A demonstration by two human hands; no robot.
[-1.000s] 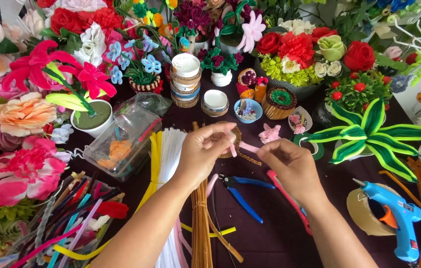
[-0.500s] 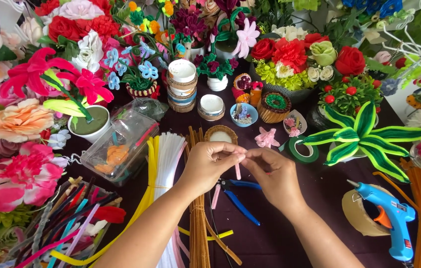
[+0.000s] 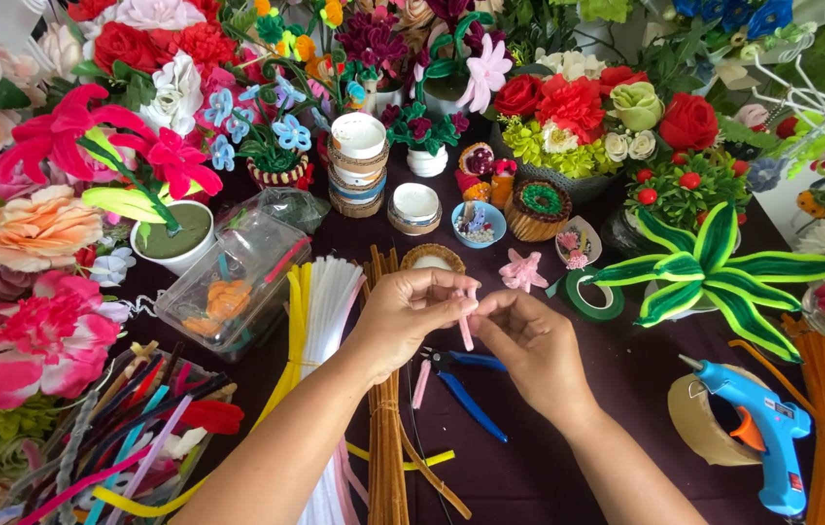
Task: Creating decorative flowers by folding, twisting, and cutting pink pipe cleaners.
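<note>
From the head camera, both hands meet over the middle of the dark table (image 3: 568, 467). The left hand (image 3: 411, 313) has its fingers curled in, thumb and forefinger pinched shut on the upper end of a short pink pipe cleaner (image 3: 466, 329). The right hand (image 3: 533, 348) comes in from the other side and nips the same piece between thumb and fingertips — both grips tight, no gap showing. The pipe cleaner hangs roughly upright between the two hands, its lower end pointing down toward the blue-handled pliers (image 3: 471, 389) lying on the cloth just beneath.

Left of the hands lie long bundles side by side — yellow stems (image 3: 294, 331), white stems (image 3: 330, 311) and brown stems (image 3: 388, 447) running toward the camera. A clear plastic box (image 3: 228, 282) sits tilted beyond them, orange pieces inside. Just above the hands is a small pink flower (image 3: 523, 271), and near it a roll of green tape (image 3: 589, 297). Off to the right, a blue glue gun (image 3: 767, 437) rests against a roll of brown tape (image 3: 699, 423), beside a green and yellow striped plant (image 3: 714, 272). Finished flowers in pots crowd the far edge and the left side.
</note>
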